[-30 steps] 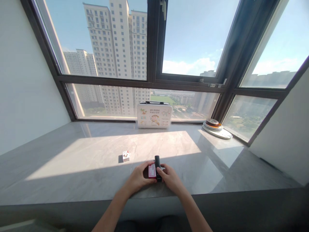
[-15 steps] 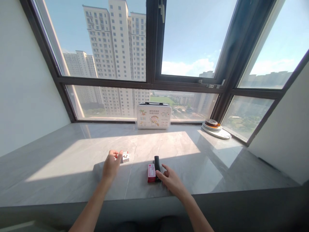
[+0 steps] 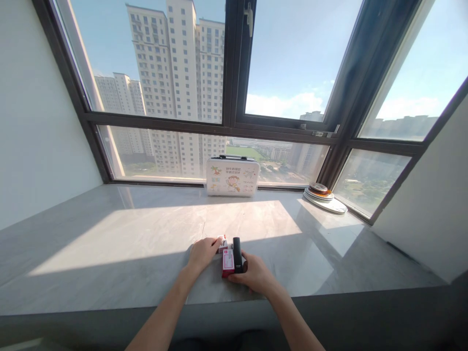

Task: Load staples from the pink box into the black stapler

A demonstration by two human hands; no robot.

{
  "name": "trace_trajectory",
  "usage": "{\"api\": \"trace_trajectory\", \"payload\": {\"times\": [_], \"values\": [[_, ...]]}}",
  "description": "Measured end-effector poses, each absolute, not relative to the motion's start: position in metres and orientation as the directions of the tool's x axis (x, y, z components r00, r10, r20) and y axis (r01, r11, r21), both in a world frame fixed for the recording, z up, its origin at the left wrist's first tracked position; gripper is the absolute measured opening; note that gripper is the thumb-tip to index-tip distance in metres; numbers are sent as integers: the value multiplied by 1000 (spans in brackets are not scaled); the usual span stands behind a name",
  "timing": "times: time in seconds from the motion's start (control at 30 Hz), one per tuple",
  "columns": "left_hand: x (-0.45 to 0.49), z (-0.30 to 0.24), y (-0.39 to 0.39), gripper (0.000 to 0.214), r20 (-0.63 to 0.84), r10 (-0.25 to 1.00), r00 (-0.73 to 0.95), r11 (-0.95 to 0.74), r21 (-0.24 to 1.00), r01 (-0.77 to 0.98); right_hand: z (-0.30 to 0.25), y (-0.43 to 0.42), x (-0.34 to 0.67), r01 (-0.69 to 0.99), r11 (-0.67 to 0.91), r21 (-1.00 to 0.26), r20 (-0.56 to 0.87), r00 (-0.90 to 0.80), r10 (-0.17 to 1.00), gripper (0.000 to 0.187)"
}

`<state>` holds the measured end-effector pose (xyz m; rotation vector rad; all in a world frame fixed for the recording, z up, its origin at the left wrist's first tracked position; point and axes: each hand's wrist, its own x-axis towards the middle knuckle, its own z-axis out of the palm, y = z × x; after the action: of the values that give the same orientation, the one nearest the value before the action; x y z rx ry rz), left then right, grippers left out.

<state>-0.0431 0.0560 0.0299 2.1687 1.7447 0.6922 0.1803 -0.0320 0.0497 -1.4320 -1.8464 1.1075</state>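
A small white box [image 3: 222, 243] with a red mark sits under the fingertips of my left hand [image 3: 202, 254], which is closed on its left side. Just in front of it, a pink-and-white box [image 3: 228, 261] lies on the stone sill. A black oblong object [image 3: 237, 253] lies against that box's right side; its kind is unclear. My right hand [image 3: 256, 274] curls round the near end of these two, the thumb at the pink-and-white box's front edge and the index finger along the black object's right side. Its other fingers are partly hidden.
The grey marble-look windowsill [image 3: 146, 282] ends at a front edge close to my forearms. A white carry case [image 3: 233, 178] with cartoon prints stands upright against the window. Stacked plates or lids [image 3: 323, 197] lie in the right corner. White walls close in both sides.
My left hand has moved right with the small white box, bringing it beside the other two things. My right thumb has shifted from the black object down to the pink-and-white box's front edge.
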Motion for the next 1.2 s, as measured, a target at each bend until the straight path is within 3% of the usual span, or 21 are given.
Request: {"api": "trace_trajectory", "payload": {"times": [0.33, 0.5, 0.83, 0.97, 1.1, 1.2], "values": [[-38, 45, 62, 68, 51, 928, 368, -344, 493, 799, 45, -24, 180, 527, 112, -842, -72, -315, 946, 51], [-39, 47, 64, 79, -25, 913, 407, -343, 489, 802, 45, -23, 179, 544, 125, -830, -65, -316, 946, 50], [-9, 48, 70, 79, -70, 911, 406, -333, 453, 827, 44, -13, 204, 610, 118, -784, -101, -313, 944, 49], [37, 48, 78, 70, -106, 907, 406, -324, 439, 838, 46, -6, 242, 646, 121, -754, -83, -276, 957, 46], [95, 48, 90, 36, -157, 885, 438, -335, 437, 835, 50, -2, 291, 688, 95, -719, -95, -233, 968, 45], [135, 48, 96, 35, -182, 858, 480, -363, 446, 818, 53, 0, 326, 713, 48, -700, -125, -189, 974, 46]]}}
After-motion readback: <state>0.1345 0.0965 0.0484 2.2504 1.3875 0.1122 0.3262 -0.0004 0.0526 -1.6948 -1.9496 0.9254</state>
